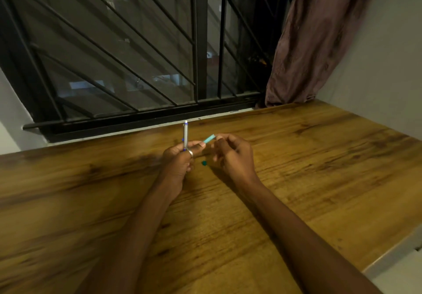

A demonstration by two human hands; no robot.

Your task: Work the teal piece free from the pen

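Pen (185,134): slim, silver-bodied with blue bands, stood near upright above the far middle of the wooden table (319,156), clear of the surface. Its lower end was held in the left hand (177,164), whose fingers were curled round the barrel; a ring showed on one of them.

Strip (209,139): a small pale teal piece, paper or tape (too small to tell), stretched between the two hands. One end sat under the left thumb beside the pen; the other was pinched between the thumb and fingertips of the right hand (233,154), whose remaining fingers were loosely curled.

Handling note, as a judgement: the strip looked light and easily torn or creased, so it would be best kept taut and square to the barrel, the left hand holding the pen steady while the right did the fine work. A slackened pinch could let the strip twist or drop.

Fragment (204,163): a small dark teal bit lay on the table just below and between the hands, touching neither. It was near enough to be brushed aside by a wrist.

Surroundings: both forearms reached in over the near table. Beyond the far edge stood a dark window with a black metal grille (137,54); a brownish curtain (315,42) hung at its right, its hem near the table's far corner, well apart from the hands. Nothing stood between the hands and the pen.
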